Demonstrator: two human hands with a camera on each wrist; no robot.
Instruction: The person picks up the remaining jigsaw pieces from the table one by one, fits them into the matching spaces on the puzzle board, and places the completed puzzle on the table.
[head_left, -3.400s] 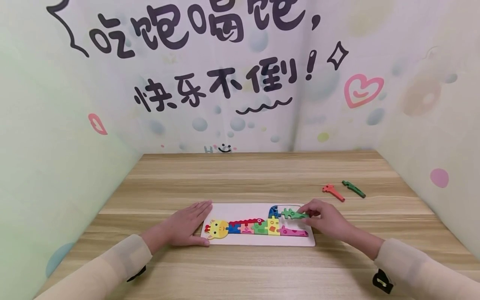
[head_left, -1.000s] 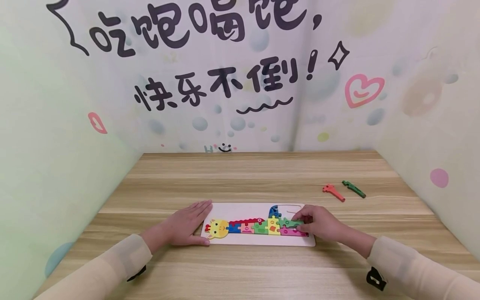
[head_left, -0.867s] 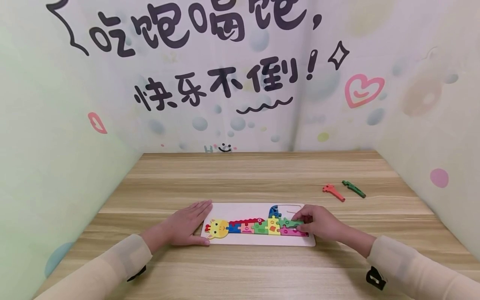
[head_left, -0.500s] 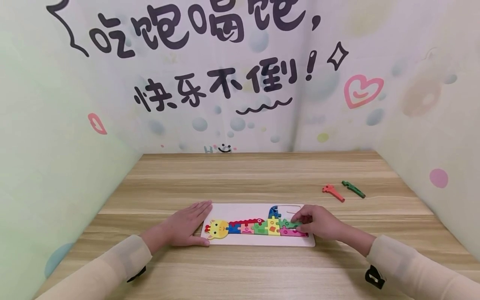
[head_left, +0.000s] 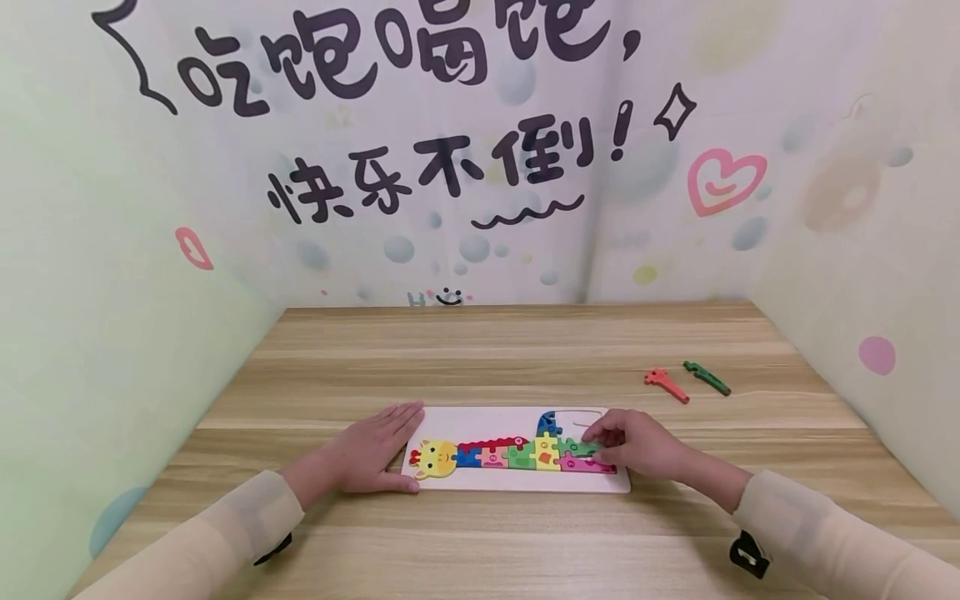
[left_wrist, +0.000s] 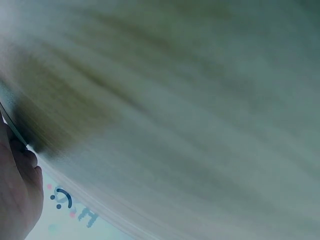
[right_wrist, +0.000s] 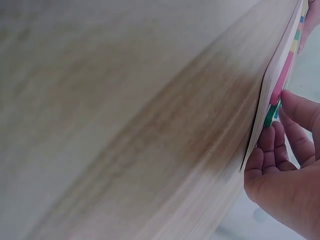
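White puzzle board [head_left: 480, 423] lies flat on wood-grain table [head_left: 480, 542], long side running L–R in front of the person. L hand [head_left: 375, 450] rests palm-down at board's L end, fingers pretty straight & close tog., thumb spread toward the near corner; it grips nothing. R hand [head_left: 637, 446] is at the other end, thumb & fingertips pinching the green leg pc [head_left: 579, 447], gap btwn them abt the width of the pc, remaining fingers curled in (R wrist view). Green leg pc sits on the board right alongside the pink leg pc [head_left: 581, 465], on its far side; can't tell if it's fully seated, fingers cover part of it. Giraffe laid out on board, from L: yellow head [head_left: 435, 459] close to L hand, then blue pc [head_left: 469, 457], pink neck pc [head_left: 493, 457], green neck pc [head_left: 520, 456] & yellow body pc [head_left: 546, 454], all in a row, w/ red mane pc [head_left: 487, 442] along the far side of the neck. Dark blue pc [head_left: 550, 423] joins the yellow one on its far side. Beyond R hand, off the board, a loose red pc [head_left: 667, 386] & a loose dark green pc [head_left: 707, 377] lie apart, both slanted. Back wall [head_left: 675, 275] has big black Chinese lettering + pink heart [head_left: 697, 200]. Both sleeves [head_left: 825, 533] cream.
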